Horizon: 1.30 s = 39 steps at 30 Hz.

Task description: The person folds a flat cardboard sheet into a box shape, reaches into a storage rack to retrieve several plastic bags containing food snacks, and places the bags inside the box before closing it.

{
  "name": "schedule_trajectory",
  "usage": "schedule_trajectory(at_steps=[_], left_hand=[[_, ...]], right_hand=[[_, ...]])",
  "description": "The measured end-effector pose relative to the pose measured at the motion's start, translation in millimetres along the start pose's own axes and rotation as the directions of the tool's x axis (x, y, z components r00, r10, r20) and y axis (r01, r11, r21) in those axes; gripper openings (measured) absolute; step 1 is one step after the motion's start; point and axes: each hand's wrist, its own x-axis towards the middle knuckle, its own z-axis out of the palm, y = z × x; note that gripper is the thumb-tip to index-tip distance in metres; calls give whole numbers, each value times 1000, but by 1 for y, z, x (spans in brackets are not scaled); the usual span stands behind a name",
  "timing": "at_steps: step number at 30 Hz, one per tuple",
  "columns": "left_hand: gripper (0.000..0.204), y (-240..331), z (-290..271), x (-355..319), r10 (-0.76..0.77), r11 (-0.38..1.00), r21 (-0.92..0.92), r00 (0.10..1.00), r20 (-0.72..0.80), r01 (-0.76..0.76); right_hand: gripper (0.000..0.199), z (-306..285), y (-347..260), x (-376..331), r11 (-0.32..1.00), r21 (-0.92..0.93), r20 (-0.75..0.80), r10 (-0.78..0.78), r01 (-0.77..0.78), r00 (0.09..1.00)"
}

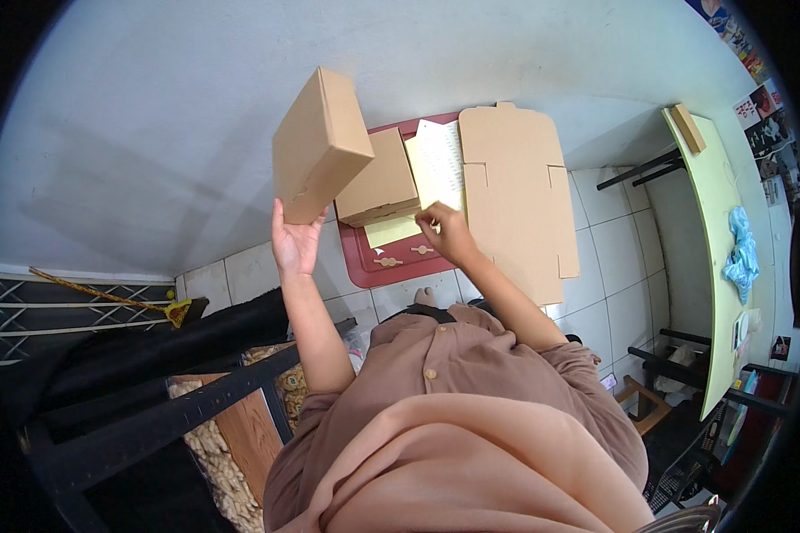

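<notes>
- Two folded cardboard boxes: left hand lifts one cardboard box from below, palm flat against it, at far left.
- Second box sits on red surface, just right of it.
- Right hand pinches pale yellow sheet.
- Flat unfolded carton lies right, partly off the surface.

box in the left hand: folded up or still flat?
Folded up. The cardboard box on the left hand shows closed faces, unlike the flat cardboard blank nearby.
</notes>
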Motion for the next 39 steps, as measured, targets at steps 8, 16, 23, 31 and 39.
schedule_trajectory(at_steps=[8, 16, 23, 31, 39], left_hand=[[44, -34, -11, 13, 172, 904, 417, 975, -143, -98], [54, -78, -38, 43, 257, 688, 696, 966, 30, -204], [54, -85, -62, 49, 128, 811, 576, 992, 0, -105], [56, -86, -71, 53, 66, 820, 568, 997, 26, -69], [46, -95, -5, 14, 741, 249, 863, 661, 123, -440]], right_hand=[[15, 27, 64, -52, 976, -215, 332, 112, -41, 937], [11, -12, 61, -84, 947, -109, 59, 309, -302, 949], [16, -52, 71, -121, 885, -63, -381, 406, -461, 831], [52, -108, 93, -200, 466, -204, -784, 449, -861, 428], [68, -131, 116, -225, 457, -98, -770, 529, -884, 358]])
